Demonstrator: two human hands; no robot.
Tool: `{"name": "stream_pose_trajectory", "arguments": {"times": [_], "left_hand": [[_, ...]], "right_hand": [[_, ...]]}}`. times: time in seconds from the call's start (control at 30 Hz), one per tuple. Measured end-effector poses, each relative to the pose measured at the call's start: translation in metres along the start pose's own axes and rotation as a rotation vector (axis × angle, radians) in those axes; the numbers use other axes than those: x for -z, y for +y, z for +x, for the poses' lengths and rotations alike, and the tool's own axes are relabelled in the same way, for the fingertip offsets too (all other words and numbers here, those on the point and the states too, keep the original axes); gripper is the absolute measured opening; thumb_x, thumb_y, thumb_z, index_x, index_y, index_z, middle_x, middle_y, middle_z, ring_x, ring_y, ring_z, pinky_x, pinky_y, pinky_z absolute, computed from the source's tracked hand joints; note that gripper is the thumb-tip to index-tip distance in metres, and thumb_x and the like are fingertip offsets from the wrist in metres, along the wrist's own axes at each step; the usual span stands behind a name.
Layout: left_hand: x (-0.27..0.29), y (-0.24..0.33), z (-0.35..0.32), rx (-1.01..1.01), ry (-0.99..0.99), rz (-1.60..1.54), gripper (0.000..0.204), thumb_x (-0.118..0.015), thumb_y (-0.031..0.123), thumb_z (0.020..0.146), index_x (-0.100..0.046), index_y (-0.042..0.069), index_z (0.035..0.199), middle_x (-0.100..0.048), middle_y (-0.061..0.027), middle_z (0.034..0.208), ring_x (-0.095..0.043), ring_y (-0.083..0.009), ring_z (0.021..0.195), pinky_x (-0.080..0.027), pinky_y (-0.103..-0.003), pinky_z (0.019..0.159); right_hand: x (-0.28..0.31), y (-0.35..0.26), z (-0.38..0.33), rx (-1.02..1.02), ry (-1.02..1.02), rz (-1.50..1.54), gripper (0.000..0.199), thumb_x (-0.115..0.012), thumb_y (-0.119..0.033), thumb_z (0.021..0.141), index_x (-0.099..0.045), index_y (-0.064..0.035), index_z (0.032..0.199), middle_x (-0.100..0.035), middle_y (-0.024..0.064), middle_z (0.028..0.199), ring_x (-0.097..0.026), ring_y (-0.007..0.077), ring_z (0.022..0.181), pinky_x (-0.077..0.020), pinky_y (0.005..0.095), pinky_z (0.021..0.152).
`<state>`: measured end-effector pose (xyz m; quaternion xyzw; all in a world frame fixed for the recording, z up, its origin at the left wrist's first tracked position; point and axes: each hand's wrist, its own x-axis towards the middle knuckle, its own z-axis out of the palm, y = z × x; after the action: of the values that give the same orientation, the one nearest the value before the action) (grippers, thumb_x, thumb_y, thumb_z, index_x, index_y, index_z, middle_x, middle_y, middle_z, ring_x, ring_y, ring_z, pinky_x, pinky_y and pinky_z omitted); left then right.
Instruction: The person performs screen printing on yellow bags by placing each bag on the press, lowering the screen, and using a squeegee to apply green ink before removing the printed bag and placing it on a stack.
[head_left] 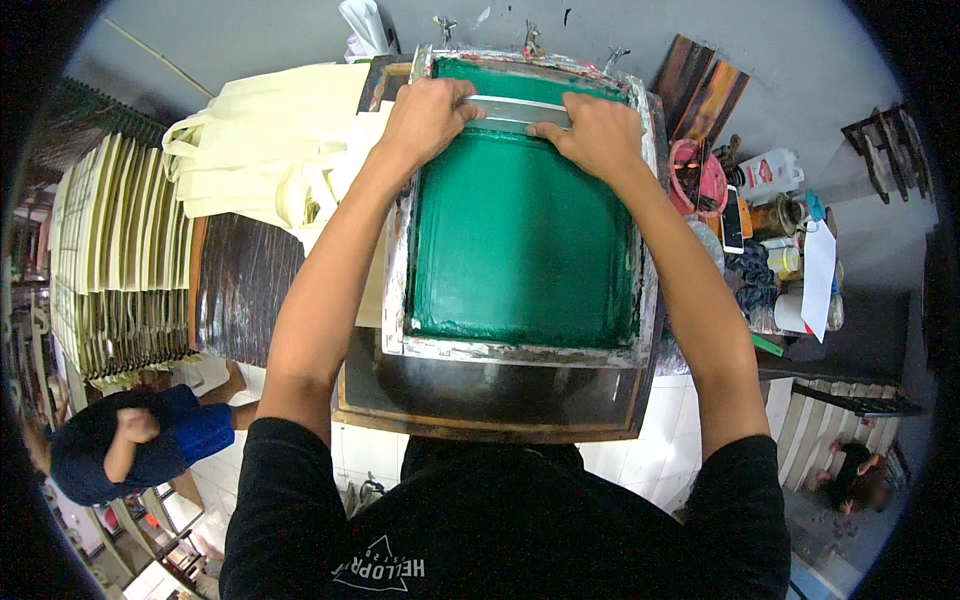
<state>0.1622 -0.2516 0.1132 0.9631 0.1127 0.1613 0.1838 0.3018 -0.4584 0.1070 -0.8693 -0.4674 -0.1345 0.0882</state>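
Both my arms reach forward over a screen printing frame (393,300) with a green mesh (520,240). A metal-handled squeegee (518,110) lies across the mesh near its far end. My left hand (430,115) is closed on the squeegee's left end, with the thumb on its near side. My right hand (600,130) grips the right end the same way. Dark green ink (480,72) shows along the far edge, beyond the squeegee. Pale yellow fabric bags (270,110) lie left of the frame, one partly under its left edge. The squeegee's blade is hidden.
Racks of pale bags (120,220) stand at the left. Nearby is a person in blue shorts (150,440). On the right sit a pink basket (697,180), a phone (733,220), a white jug (770,172) and several pots. Metal clamps (532,38) line the far side.
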Motion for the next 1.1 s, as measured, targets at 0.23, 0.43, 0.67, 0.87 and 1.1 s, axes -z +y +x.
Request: {"name": "stream_pose_trajectory", "arguments": {"times": [0.23, 0.43, 0.67, 0.87, 1.1], "left_hand": [[0.005, 0.02, -0.048, -0.015, -0.015, -0.087, 0.032, -0.077, 0.03, 0.085, -0.075, 0.005, 0.106, -0.073, -0.0209, 0.092, -0.071, -0.0391, 0.084, -0.055, -0.044, 0.077], [0.021, 0.044, -0.1, 0.003, -0.092, -0.098, 0.029, -0.076, 0.026, 0.086, -0.074, 0.002, 0.102, -0.073, -0.0204, 0.092, -0.07, -0.0386, 0.082, -0.055, -0.043, 0.076], [0.038, 0.081, -0.186, 0.066, -0.183, -0.179, 0.02, -0.075, 0.017, 0.086, -0.074, 0.0, 0.095, -0.072, -0.0194, 0.095, -0.069, -0.0366, 0.082, -0.054, -0.042, 0.076], [0.024, 0.079, -0.248, -0.088, 0.06, -0.301, 0.044, -0.082, 0.02, 0.079, -0.07, 0.003, 0.117, -0.071, -0.0156, 0.116, -0.067, -0.0336, 0.107, -0.052, -0.042, 0.092], [0.013, 0.054, -0.284, -0.04, 0.301, -0.119, 0.12, -0.094, 0.041, 0.061, -0.029, 0.005, 0.155, -0.037, -0.0205, 0.158, -0.033, -0.0364, 0.148, -0.009, -0.061, 0.123]], "right_hand": [[0.015, -0.015, -0.046, 0.004, -0.059, 0.031, 0.067, -0.067, -0.072, 0.078, -0.067, -0.0049, 0.08, -0.069, 0.0176, 0.074, -0.069, 0.0391, 0.069, -0.0513, 0.0511, 0.06], [0.045, -0.043, -0.092, -0.026, -0.213, 0.055, 0.059, -0.07, -0.064, 0.08, -0.069, -0.0055, 0.086, -0.073, 0.0163, 0.084, -0.071, 0.037, 0.074, -0.0548, 0.0484, 0.065], [0.057, -0.076, -0.177, 0.036, -0.116, 0.167, 0.049, -0.074, -0.055, 0.08, -0.061, -0.0076, 0.081, -0.065, 0.0119, 0.075, -0.067, 0.0336, 0.069, -0.0506, 0.0459, 0.059], [0.062, -0.098, -0.23, 0.081, -0.013, 0.059, 0.032, -0.076, -0.036, 0.077, -0.06, -0.0093, 0.084, -0.062, 0.0076, 0.084, -0.064, 0.0264, 0.08, -0.0497, 0.0395, 0.069], [0.086, -0.082, -0.23, 0.172, 0.167, 0.276, 0.019, -0.07, -0.019, 0.076, -0.064, -0.0119, 0.093, -0.065, 0.0065, 0.095, -0.065, 0.0256, 0.086, -0.0516, 0.0395, 0.072]]}}
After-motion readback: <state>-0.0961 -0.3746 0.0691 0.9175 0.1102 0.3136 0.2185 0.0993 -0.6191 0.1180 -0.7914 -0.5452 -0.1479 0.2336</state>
